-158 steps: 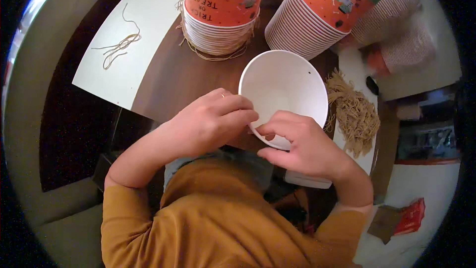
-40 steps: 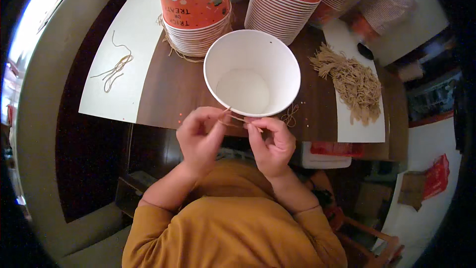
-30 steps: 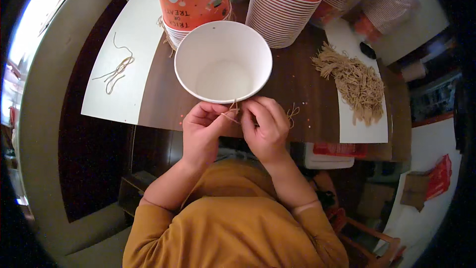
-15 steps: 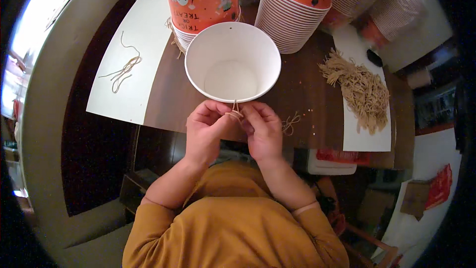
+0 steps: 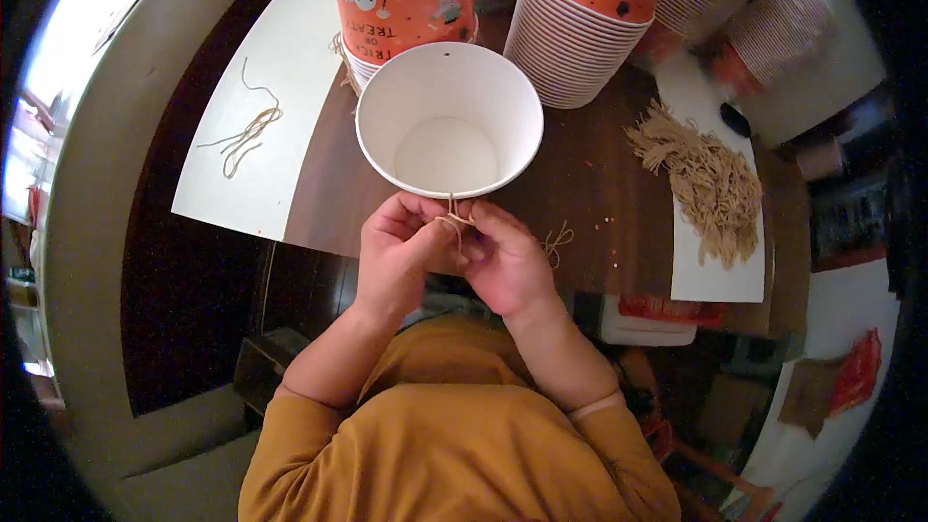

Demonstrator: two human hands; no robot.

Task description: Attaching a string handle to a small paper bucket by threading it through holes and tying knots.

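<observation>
At the middle of the bench's (image 5: 599,155) near edge, a white bucket (image 5: 449,106) is standing with its mouth facing up, and a thin tan cord (image 5: 452,203) is hanging from the near side of its rim. Just below that rim, the left hand (image 5: 396,249) is pinching the cord between thumb and fingers, and the right hand (image 5: 510,259) is pinching it close beside. A small looped strand (image 5: 558,240) is lying near the right hand. A heap of cords (image 5: 713,195) is sprawling along the right end, a loose strand (image 5: 254,126) is resting on the left end, and two orange bucket stacks, one left (image 5: 406,14) and one right (image 5: 578,34), are rising toward the far edge.
</observation>
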